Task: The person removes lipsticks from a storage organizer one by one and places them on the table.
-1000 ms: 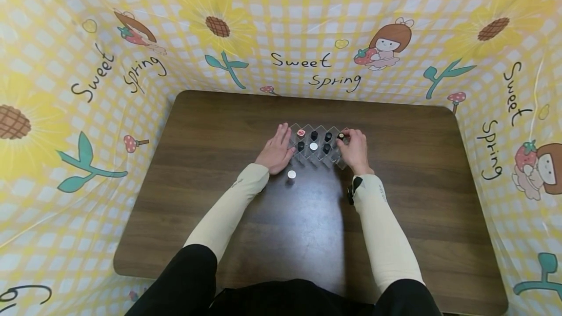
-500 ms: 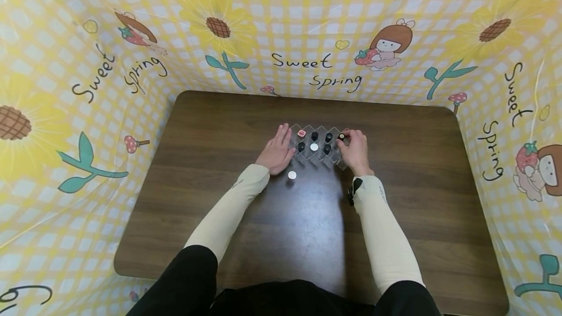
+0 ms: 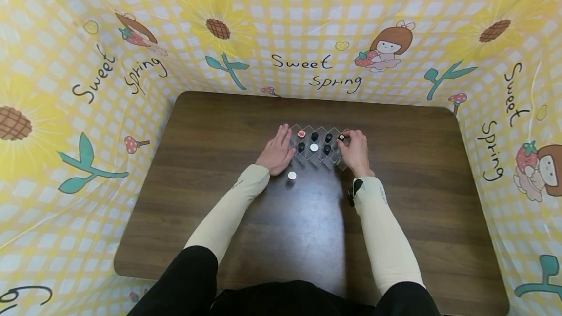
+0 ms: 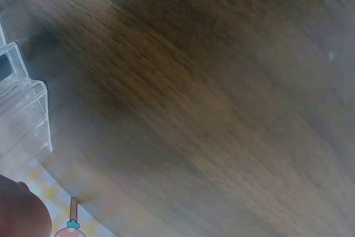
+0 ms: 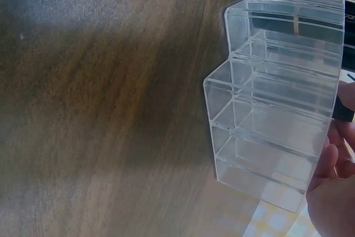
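A clear acrylic lipstick organizer (image 3: 322,160) with zigzag compartments stands on the table. Several black-capped lipsticks (image 3: 314,136), one with a white top (image 3: 313,148) and one with a red-and-white top (image 3: 301,133), stand in its compartments. My left hand (image 3: 275,154) lies with straight fingers along the organizer's left side. At the right end, my right hand (image 3: 354,152) pinches a black lipstick (image 3: 341,137) with a small gold mark on top; its lower part is hidden. The right wrist view shows the organizer's clear wall (image 5: 272,131) beside the fingers (image 5: 327,162).
A lipstick with a white top (image 3: 291,176) stands upright on the brown wooden table (image 3: 210,130), in front of the organizer and near my left wrist. A yellow checked cloth (image 3: 281,23) with printed flowers encloses the table's back and sides.
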`<move>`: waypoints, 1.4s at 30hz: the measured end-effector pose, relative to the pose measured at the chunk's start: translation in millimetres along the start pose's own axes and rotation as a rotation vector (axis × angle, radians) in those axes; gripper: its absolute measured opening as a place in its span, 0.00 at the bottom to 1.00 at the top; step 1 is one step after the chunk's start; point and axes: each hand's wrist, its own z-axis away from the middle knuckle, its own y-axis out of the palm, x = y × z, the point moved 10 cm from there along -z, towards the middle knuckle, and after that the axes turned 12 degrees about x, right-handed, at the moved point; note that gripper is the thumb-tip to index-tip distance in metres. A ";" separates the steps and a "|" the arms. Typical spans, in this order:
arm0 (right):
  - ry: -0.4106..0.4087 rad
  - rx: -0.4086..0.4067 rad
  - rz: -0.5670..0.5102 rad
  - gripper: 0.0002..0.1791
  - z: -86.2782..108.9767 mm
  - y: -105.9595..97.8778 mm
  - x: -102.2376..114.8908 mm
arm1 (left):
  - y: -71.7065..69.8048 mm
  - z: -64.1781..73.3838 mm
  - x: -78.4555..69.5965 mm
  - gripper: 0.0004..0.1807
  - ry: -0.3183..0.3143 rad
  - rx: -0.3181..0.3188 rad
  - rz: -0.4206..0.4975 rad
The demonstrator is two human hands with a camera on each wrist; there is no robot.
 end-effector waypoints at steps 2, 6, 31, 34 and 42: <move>-0.003 -0.003 -0.003 0.16 0.0 -0.2 -0.4 | 0.0 0.3 -0.1 0.37 0.001 0.001 0.001; -0.018 -0.017 -0.007 0.16 0.0 -1.6 0.1 | -0.5 0.9 -0.2 0.37 0.005 0.000 0.004; -0.083 -0.074 -0.037 0.15 4.7 -8.9 8.7 | -0.4 -0.1 0.4 0.37 0.010 -0.019 0.006; -0.086 -0.081 -0.047 0.15 4.9 -10.3 8.7 | -0.3 -0.1 -0.2 0.37 0.009 -0.013 0.008; -0.079 -0.096 -0.106 0.15 5.3 -12.5 7.5 | 0.0 -0.6 0.7 0.37 0.011 -0.017 0.009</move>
